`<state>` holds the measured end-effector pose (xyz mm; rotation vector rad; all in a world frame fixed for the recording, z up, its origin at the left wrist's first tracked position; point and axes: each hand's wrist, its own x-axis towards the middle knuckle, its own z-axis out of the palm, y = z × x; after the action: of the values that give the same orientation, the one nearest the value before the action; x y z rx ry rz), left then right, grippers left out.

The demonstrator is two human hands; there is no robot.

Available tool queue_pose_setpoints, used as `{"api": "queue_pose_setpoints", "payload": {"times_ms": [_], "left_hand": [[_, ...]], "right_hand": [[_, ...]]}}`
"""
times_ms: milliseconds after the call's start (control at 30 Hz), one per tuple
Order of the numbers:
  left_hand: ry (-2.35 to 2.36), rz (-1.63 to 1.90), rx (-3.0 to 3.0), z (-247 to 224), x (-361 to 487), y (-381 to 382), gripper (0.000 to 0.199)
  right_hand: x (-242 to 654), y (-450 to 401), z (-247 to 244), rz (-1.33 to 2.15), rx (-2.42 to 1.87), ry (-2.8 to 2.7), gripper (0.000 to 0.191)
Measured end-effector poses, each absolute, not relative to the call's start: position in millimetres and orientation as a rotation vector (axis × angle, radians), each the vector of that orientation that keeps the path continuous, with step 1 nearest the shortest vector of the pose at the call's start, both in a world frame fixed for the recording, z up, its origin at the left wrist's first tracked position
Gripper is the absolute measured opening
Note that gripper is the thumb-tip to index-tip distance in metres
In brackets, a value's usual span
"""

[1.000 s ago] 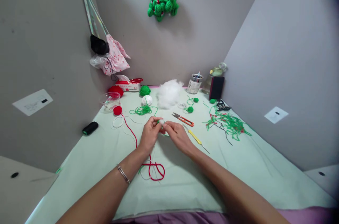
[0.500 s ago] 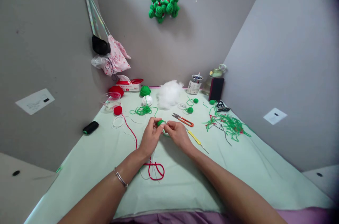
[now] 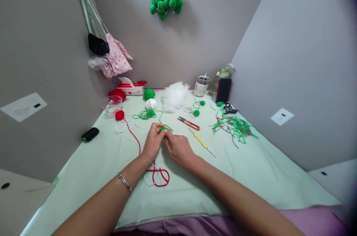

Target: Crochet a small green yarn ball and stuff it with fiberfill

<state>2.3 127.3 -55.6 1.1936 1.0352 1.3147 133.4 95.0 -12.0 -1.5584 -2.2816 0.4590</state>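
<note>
My left hand (image 3: 153, 140) is closed on a small green crocheted piece (image 3: 163, 129), most of it hidden by the fingers. My right hand (image 3: 177, 147) presses its fingertips against the same piece; whether it pinches the piece or a yarn end is hidden. A green strand (image 3: 160, 117) runs from the piece back to a loose green yarn bundle (image 3: 145, 114). Right of my hands lie orange-handled thread snips (image 3: 190, 123) and a yellow-handled crochet hook (image 3: 201, 140). Red yarn (image 3: 164, 178) loops near my left wrist, with thin white and green strands beside it.
White stuffing (image 3: 176, 97) sits at the back, beside a white yarn ball (image 3: 151, 104) and a green yarn ball (image 3: 149, 94). Green and red yarn scraps (image 3: 240, 128) lie at right, near a phone (image 3: 223, 90) and a pen tin (image 3: 201, 86). A clear bowl (image 3: 112, 106) stands at left.
The view has shifted slightly, so everything sits a little further left. My right hand has turned and closed in against the left, covering more of the green piece.
</note>
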Motion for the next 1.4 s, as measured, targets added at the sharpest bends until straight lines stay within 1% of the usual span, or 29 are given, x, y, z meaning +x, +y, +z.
{"api": "queue_pose_setpoints", "payload": {"times_ms": [67,133,167,200,300,400,533,633,733,867,933,1033,1133,1400], "left_hand": [[1.022,1.360,1.164,-50,1,127,0.022],[1.018,1.414,1.138,-42,-4,128,0.024],[1.019,1.436,1.128,-38,-7,128,0.026],[1.022,1.450,1.119,-34,-11,129,0.028],[1.038,1.453,1.108,-25,-20,128,0.031],[1.045,1.433,1.119,-24,-22,126,0.034],[1.057,1.427,1.161,-26,-17,123,0.035],[1.071,1.434,1.208,-27,-14,122,0.031],[1.073,1.421,1.254,-27,-11,119,0.027],[1.052,1.396,1.290,-26,-7,115,0.024],[1.039,1.388,1.300,-26,-5,114,0.024],[1.020,1.383,1.310,-27,-4,113,0.024],[1.001,1.379,1.318,-27,-3,112,0.024],[0.974,1.392,1.347,-30,0,111,0.025]], "right_hand": [[140,97,-4,0.475,-1.499,-2.334,0.026],[155,100,9,0.491,-1.419,-2.376,0.019],[166,102,17,0.486,-1.402,-2.375,0.020],[178,104,24,0.453,-1.433,-2.344,0.023],[218,113,36,0.284,-1.757,-2.182,0.023],[240,121,30,0.319,-1.930,-2.200,0.008],[230,127,13,0.433,-1.959,-2.250,0.015],[216,127,11,0.518,-1.875,-2.215,0.012],[208,124,18,0.680,-1.679,-2.155,0.013],[197,113,24,1.096,-1.320,-2.052,0.026],[188,107,22,1.292,-1.185,-1.958,0.029],[174,101,17,1.476,-1.076,-1.802,0.032],[166,101,11,1.561,-1.061,-1.669,0.033],[160,104,7,1.580,-1.110,-1.463,0.016]]}}
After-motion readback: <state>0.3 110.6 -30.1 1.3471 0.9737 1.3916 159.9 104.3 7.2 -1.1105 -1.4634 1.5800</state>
